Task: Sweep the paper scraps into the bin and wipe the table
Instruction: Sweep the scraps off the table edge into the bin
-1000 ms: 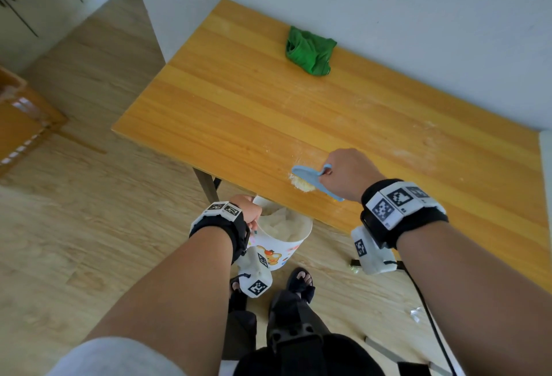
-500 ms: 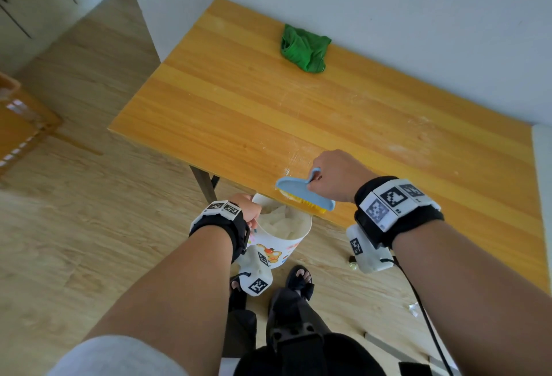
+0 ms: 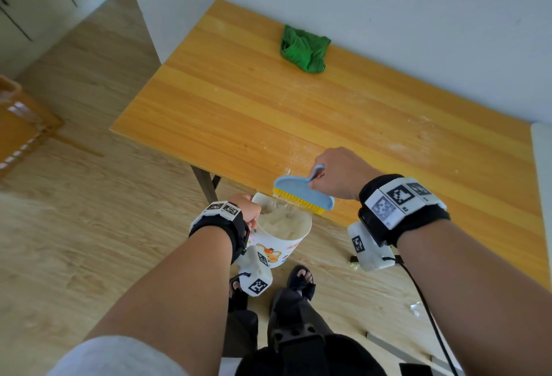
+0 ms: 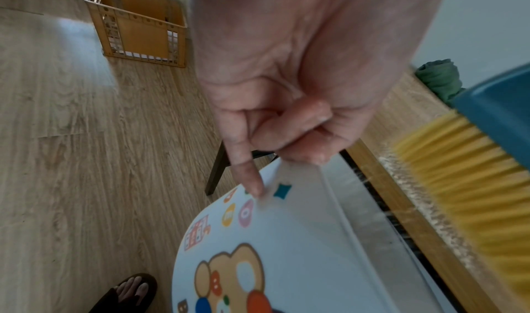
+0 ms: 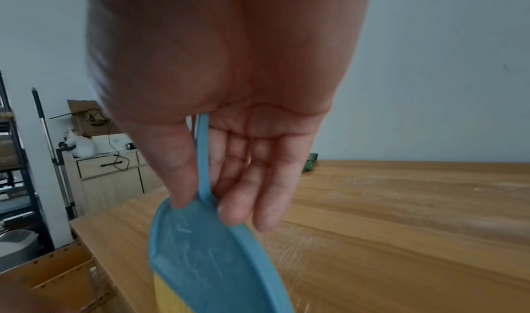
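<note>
We pinch the bin (image 3: 283,235) rim with our left hand (image 3: 246,207) just below the counter (image 3: 298,112) edge. Our right hand (image 3: 337,174) grips the brush (image 3: 301,192), bristles over the bin. Paper scraps (image 3: 283,223) lie inside it. The green cloth (image 3: 303,51) rests at the counter's far edge.

head: high, looking down | wrists: close along fingers | shared: table (image 3: 268,112)

Tabletop (image 3: 239,112) fwd of right hand (image 3: 337,175) open; only green cloth (image 3: 303,51) far-left at wall. Bin (image 3: 283,229) sits just below-left, under brush (image 3: 301,193).
</note>
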The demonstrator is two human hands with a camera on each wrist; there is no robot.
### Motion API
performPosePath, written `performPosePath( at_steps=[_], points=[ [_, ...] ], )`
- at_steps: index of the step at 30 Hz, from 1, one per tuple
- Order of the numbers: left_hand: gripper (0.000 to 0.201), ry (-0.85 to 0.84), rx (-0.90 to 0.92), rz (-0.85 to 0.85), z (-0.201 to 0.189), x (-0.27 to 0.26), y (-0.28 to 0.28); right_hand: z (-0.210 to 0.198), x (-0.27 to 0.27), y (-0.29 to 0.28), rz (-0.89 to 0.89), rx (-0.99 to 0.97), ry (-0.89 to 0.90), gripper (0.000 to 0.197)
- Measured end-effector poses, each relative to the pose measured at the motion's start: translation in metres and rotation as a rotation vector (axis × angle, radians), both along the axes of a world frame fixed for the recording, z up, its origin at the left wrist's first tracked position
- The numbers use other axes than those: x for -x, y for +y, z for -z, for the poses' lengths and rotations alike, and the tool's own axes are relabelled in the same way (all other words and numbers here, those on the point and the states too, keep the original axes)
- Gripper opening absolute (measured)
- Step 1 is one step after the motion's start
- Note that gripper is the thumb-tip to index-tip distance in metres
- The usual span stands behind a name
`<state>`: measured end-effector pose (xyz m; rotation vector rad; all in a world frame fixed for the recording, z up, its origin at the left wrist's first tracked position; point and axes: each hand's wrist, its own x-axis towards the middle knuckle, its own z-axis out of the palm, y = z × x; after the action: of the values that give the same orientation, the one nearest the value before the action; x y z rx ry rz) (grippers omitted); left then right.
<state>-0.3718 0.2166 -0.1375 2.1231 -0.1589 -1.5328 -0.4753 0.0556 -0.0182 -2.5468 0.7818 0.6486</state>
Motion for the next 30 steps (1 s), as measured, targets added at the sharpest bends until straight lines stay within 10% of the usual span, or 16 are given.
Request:
performPosePath(
  at_steps=[11, 22, 30],
  points=[
    [0.059, 0.025, 0.010, -0.040, -0.003, -0.003, 0.007, 0.009, -0.014, -0.019, 0.091, 0.232, -0.124, 0.030],
    [0.059, 0.032, 0.010, -0.051, 0.000, -0.005, 0.009, -0.003, -0.015, 0.003, -0.261, 0.008, 0.104, 0.023],
    [0.057, 0.038, 0.024, -0.009, -0.006, -0.006, 0.004, -0.007, -0.004, -0.012, 0.059, 0.212, -0.029, 0.030]
  ],
)
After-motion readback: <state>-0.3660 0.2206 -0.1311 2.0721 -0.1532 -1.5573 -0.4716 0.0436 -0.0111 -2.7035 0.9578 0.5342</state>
